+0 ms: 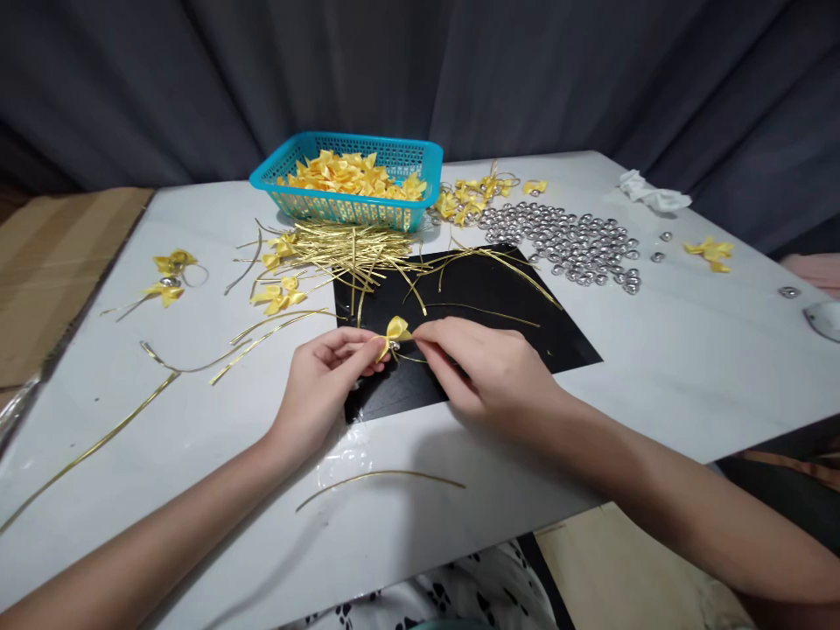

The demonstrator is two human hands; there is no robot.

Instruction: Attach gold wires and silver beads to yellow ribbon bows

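Over the black mat (557,346), my left hand (328,372) pinches a yellow ribbon bow (397,330) between thumb and fingers. A small silver bead (394,346) sits against the middle of the bow. My right hand (489,363) is closed at the bow's right side, its fingertips meeting by the ribbon's edge. A thin gold tie (413,359) runs from the bow under the right fingers; whether they grip the tie or the ribbon is hard to make out. Just behind the hands lies a pile of gold ties (354,249).
A blue basket (354,210) of yellow bows stands at the back. Silver beads (570,241) spread to its right, near more bows (472,199) and a white cloth (653,192). Bows with ties (171,278) lie left. A gold tie (381,477) lies near the front; cardboard (59,271) adjoins the table.
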